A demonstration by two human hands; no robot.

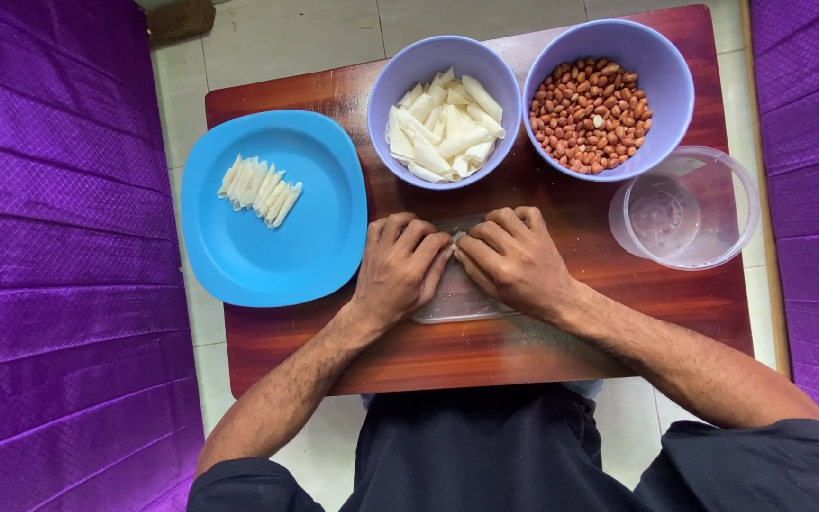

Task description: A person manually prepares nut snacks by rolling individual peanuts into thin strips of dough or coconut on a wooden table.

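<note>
Both hands, left hand (398, 267) and right hand (514, 261), pinch a small pale wrapper (454, 241) over a clear sheet (452, 299) mid-tabletop (523, 351); grip narrow, folding underway; next likely needs neat tucking.

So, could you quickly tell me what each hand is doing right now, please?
Left hand: fingers curled, pressing on the clear plastic piece.
Right hand: fingers curled, pressing on it too.

Both bare forearms reach forward and bend inward, so the two hands meet in the middle. The left hand (398, 267) and the right hand (514, 261) lie palm down, fingers curled, with their fingertips touching each other.
</note>
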